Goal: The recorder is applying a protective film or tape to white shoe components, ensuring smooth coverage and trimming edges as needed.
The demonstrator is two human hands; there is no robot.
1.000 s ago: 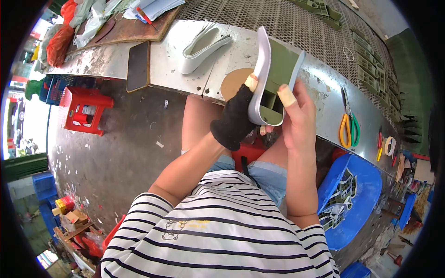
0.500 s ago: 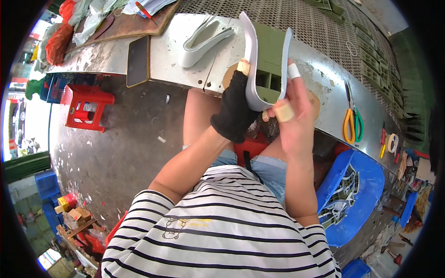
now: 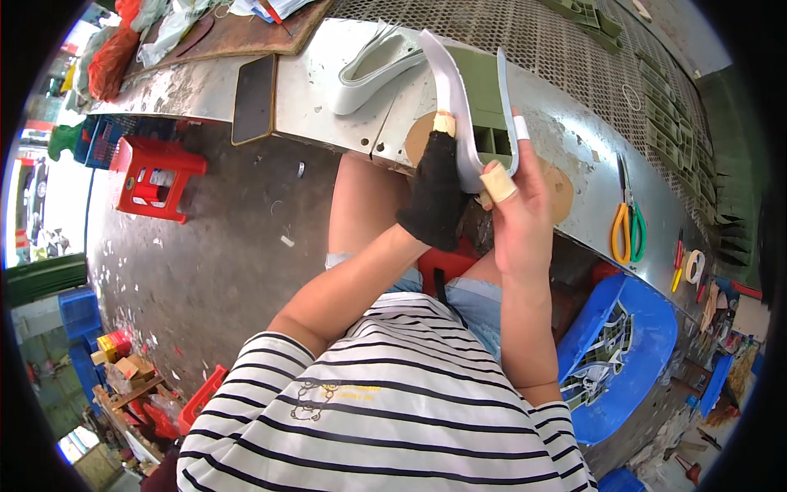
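Observation:
A white flexible strip (image 3: 461, 123) is bent into a U around a green moulded part (image 3: 484, 78) with square openings near its lower end. My left hand (image 3: 433, 189), in a black glove with a taped fingertip, is closed on the left side of the strip. My right hand (image 3: 525, 209) is bare but for tape on its thumb and a finger. Its thumb presses at the lower right of the bend while the fingers lie along the strip's right side. The left fingers are mostly hidden behind the pieces.
Folded white strips (image 3: 357, 97) and a dark phone (image 3: 254, 100) lie on the metal table (image 3: 307, 90). Scissors (image 3: 628, 217) lie to the right, above a blue tub (image 3: 639, 361) holding strap-like pieces. More green parts (image 3: 668, 119) rest on the mesh. A red stool (image 3: 156, 176) stands left.
My right thumb has moved up slightly and left against the strip's bend. Both hands and the held pieces sit a little farther right in view.

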